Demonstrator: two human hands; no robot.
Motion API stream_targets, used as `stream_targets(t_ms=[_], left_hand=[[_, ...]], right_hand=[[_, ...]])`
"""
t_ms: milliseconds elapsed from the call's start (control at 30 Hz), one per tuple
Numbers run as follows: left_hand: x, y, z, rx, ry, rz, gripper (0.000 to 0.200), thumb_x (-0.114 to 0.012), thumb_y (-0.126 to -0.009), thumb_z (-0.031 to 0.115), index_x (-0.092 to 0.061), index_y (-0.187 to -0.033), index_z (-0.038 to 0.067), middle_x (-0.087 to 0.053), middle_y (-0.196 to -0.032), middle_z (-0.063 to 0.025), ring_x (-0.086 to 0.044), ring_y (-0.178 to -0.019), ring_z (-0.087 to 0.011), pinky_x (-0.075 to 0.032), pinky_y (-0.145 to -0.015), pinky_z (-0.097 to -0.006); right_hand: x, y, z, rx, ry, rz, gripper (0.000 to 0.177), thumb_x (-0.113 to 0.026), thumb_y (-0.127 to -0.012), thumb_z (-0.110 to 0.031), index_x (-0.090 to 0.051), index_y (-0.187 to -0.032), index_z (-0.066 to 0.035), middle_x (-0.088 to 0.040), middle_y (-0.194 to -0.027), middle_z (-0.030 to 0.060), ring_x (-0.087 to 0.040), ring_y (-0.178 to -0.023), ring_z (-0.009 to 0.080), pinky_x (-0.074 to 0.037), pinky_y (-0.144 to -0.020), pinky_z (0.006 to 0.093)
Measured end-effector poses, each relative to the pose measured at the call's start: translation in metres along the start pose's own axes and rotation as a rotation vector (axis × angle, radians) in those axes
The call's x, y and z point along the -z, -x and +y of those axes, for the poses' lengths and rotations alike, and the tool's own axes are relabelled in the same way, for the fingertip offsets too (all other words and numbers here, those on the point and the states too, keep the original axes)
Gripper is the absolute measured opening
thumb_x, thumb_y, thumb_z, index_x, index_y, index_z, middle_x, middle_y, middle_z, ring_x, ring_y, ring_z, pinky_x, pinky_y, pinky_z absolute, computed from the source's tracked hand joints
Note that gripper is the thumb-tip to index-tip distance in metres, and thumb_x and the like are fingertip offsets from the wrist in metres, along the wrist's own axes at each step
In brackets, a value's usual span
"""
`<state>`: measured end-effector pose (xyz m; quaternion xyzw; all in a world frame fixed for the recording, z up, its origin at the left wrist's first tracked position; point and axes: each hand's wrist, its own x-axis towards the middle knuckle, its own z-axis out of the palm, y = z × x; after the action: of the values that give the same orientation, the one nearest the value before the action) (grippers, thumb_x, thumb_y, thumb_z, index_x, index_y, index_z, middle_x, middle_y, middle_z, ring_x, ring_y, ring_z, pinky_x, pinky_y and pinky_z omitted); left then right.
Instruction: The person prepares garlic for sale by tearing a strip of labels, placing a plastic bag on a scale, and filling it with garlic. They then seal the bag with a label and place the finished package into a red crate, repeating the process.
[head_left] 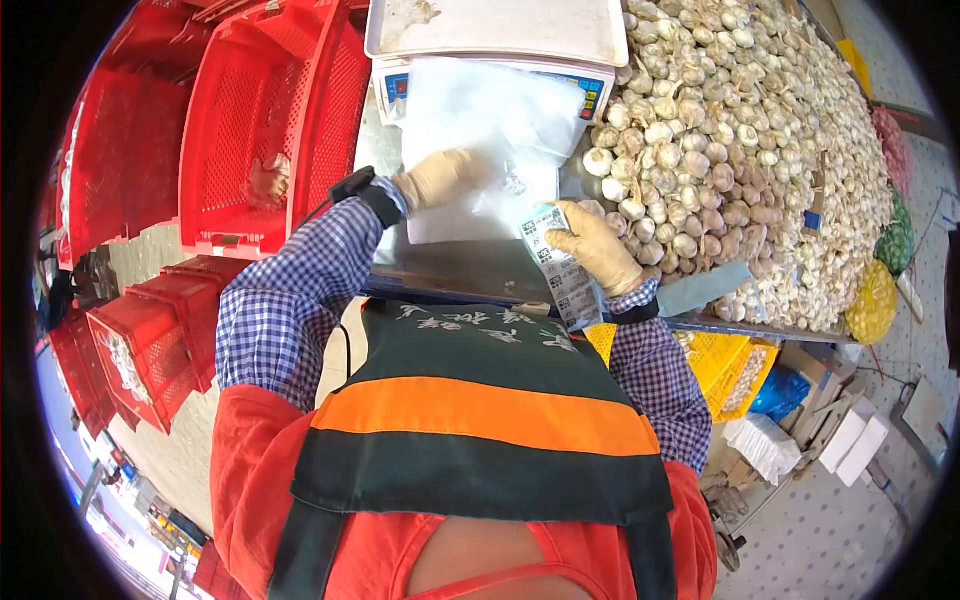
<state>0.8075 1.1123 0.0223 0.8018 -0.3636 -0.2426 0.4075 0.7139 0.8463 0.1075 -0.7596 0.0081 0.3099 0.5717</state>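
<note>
My right hand (pixel 598 250), in a pale glove, pinches a strip of printed labels (pixel 562 270) that hangs down in front of the table's edge. My left hand (pixel 440 180), gloved too, is over a stack of clear plastic bags (pixel 480 105); its fingertips are smeared by motion, so I cannot see whether they grip anything. The bags lie against the front of a white weighing scale (pixel 590 88) and partly cover its keypad. To the right of the bags, a large heap of garlic bulbs (pixel 720 130) spreads across the table, close to my right hand.
Red plastic crates (pixel 205 150) stand to the left, one with a glove-like item (pixel 268 180) inside. A yellow crate (pixel 740 375) with garlic is below the table at right. A blue-grey strip (pixel 705 290) lies along the table's front edge. Yellow net bags (pixel 872 300) stand at far right.
</note>
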Motion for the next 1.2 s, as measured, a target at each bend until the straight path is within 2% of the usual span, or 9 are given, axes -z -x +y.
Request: stream_targets(t_ms=[267,400,467,633,700,867,933,1067,1200], left_hand=[[0.088,-0.006,0.017,0.570,0.550,0.181,0.023,-0.061,-0.088,0.015,-0.066,-0.106,0.002,-0.068,-0.088,-0.0058,-0.061,-0.076,-0.0131,-0.050,-0.075,-0.0264],[0.103,-0.015,0.040,0.548,-0.043,0.691,0.022,-0.060,-0.087,0.010,-0.065,-0.107,0.003,-0.068,-0.094,-0.0120,-0.064,-0.085,-0.0294,-0.051,-0.080,-0.0363],[0.088,-0.007,0.068,-0.027,-0.571,1.077,0.025,-0.062,-0.083,0.008,-0.063,-0.107,0.004,-0.065,-0.101,-0.0124,-0.062,-0.090,-0.0335,-0.051,-0.080,-0.0382],[-0.013,0.009,0.064,-0.214,-0.198,0.557,0.030,-0.061,-0.084,0.010,-0.057,-0.114,0.004,-0.062,-0.108,-0.0131,-0.059,-0.098,-0.0322,-0.048,-0.087,-0.0404],[-0.024,0.003,0.056,0.104,-0.233,0.093,0.036,-0.060,-0.084,0.015,-0.054,-0.118,0.004,-0.062,-0.105,-0.0132,-0.059,-0.097,-0.0318,-0.048,-0.086,-0.0419],[-0.041,0.011,0.040,-0.153,-0.514,0.140,0.037,-0.058,-0.089,0.022,-0.052,-0.123,0.009,-0.061,-0.103,-0.0124,-0.059,-0.096,-0.0295,-0.049,-0.082,-0.0400],[-0.030,0.009,0.049,-0.208,-0.521,0.145,0.037,-0.057,-0.091,0.023,-0.050,-0.125,0.009,-0.060,-0.107,-0.0111,-0.059,-0.098,-0.0276,-0.049,-0.082,-0.0393],[-0.043,0.016,0.034,0.357,0.421,-0.130,0.048,-0.052,-0.097,0.028,-0.040,-0.138,0.006,-0.055,-0.123,-0.0082,-0.057,-0.104,-0.0218,-0.049,-0.084,-0.0397],[-0.064,0.020,-0.008,0.180,0.729,0.292,0.038,-0.052,-0.095,0.029,-0.055,-0.128,0.012,-0.062,-0.119,-0.0107,-0.062,-0.098,-0.0243,-0.050,-0.082,-0.0393]], right_hand=[[-0.012,-0.018,-0.006,-0.057,-0.008,0.065,0.030,-0.062,-0.087,-0.012,-0.058,-0.113,0.002,-0.066,-0.098,0.0077,-0.060,-0.088,0.0136,-0.048,-0.077,0.0256],[-0.024,-0.040,-0.005,-0.080,-0.087,0.115,0.032,-0.063,-0.086,-0.017,-0.060,-0.110,0.003,-0.067,-0.095,0.0108,-0.061,-0.085,0.0154,-0.048,-0.078,0.0269],[-0.025,-0.057,0.007,-0.093,-0.056,0.117,0.033,-0.064,-0.085,-0.020,-0.061,-0.109,0.003,-0.068,-0.095,0.0121,-0.062,-0.083,0.0161,-0.049,-0.078,0.0274],[-0.027,-0.089,0.024,-0.318,0.448,0.171,0.049,-0.064,-0.081,-0.045,-0.069,-0.100,0.001,-0.069,-0.092,0.0193,-0.067,-0.085,0.0297,-0.049,-0.079,0.0369],[-0.025,-0.088,0.016,-0.501,0.679,0.103,0.064,-0.060,-0.077,-0.061,-0.070,-0.099,-0.002,-0.069,-0.095,0.0197,-0.067,-0.089,0.0327,-0.048,-0.081,0.0370],[-0.004,-0.045,0.003,-0.419,0.920,-0.059,0.066,-0.062,-0.073,-0.065,-0.071,-0.098,-0.006,-0.070,-0.095,0.0158,-0.067,-0.086,0.0293,-0.049,-0.074,0.0374],[0.010,-0.016,0.001,-0.379,0.757,-0.131,0.058,-0.065,-0.076,-0.057,-0.071,-0.099,-0.004,-0.071,-0.094,0.0129,-0.067,-0.083,0.0249,-0.050,-0.073,0.0345],[0.030,0.024,0.008,-0.208,0.169,-0.024,0.033,-0.064,-0.087,-0.032,-0.069,-0.098,-0.002,-0.070,-0.087,0.0080,-0.063,-0.075,0.0159,-0.049,-0.070,0.0292],[0.033,0.029,-0.011,-0.005,0.054,-0.059,0.026,-0.056,-0.092,-0.008,-0.061,-0.116,0.000,-0.069,-0.093,0.0073,-0.065,-0.079,0.0125,-0.052,-0.071,0.0247]])
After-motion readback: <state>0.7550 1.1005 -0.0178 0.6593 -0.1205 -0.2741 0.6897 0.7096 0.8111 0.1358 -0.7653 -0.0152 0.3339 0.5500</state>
